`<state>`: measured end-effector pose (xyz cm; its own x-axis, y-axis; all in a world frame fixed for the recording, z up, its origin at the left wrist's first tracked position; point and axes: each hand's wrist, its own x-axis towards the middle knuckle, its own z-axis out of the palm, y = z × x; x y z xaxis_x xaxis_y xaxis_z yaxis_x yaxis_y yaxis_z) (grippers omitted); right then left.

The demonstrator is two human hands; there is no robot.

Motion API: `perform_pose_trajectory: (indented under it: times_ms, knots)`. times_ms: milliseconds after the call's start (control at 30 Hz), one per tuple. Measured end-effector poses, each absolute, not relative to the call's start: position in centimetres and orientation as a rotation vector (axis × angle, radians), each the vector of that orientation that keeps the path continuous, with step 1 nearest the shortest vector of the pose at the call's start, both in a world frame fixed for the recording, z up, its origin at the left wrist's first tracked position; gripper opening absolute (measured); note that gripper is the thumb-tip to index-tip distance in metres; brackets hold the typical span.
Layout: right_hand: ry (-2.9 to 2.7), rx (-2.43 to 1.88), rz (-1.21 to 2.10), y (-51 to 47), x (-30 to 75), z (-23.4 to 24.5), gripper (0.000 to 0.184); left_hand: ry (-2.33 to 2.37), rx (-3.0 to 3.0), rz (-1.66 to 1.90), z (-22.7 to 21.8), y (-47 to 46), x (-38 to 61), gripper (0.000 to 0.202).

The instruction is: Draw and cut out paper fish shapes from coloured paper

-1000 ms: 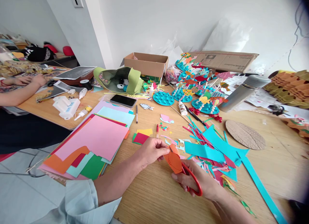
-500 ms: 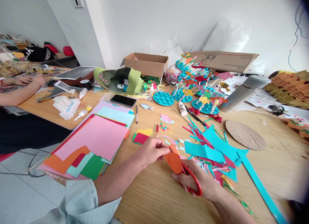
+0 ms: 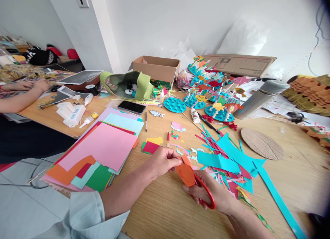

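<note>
My left hand (image 3: 166,160) pinches the upper left edge of a small orange paper piece (image 3: 186,172) with a dark drawn outline. In my right hand (image 3: 206,189) are scissors (image 3: 210,196) with red handles, my fingers through the loops. The scissors meet the paper's lower right side; their blades are mostly hidden behind it. Both hands are above the wooden table (image 3: 160,211). Beyond them lie a red pen (image 3: 168,139), a piece of yellow paper (image 3: 154,140) and a red one (image 3: 150,148).
Left is a stack of coloured paper (image 3: 103,146). Turquoise offcuts (image 3: 232,153) and a cardboard oval (image 3: 261,143) lie right. Behind stand a steel flask (image 3: 260,98), blue fish decorations (image 3: 196,100), a phone (image 3: 131,107) and a green bag (image 3: 126,84). Another person's arm (image 3: 23,98) rests far left.
The orange paper has tilted very slightly at the scissors. Both hands keep nearly the same place and grip.
</note>
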<state>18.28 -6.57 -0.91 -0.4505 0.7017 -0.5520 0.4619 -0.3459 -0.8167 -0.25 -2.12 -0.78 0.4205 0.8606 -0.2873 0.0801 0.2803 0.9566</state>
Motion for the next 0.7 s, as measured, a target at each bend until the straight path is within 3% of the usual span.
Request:
perform_pose_trajectory:
  times_ms: [700]
  knots:
    - [-1.717,-1.447,1.857,-6.61,18.36,-1.18,0.022,1.061,1.125,0.668,-0.51,-2.13,-0.16,0.02]
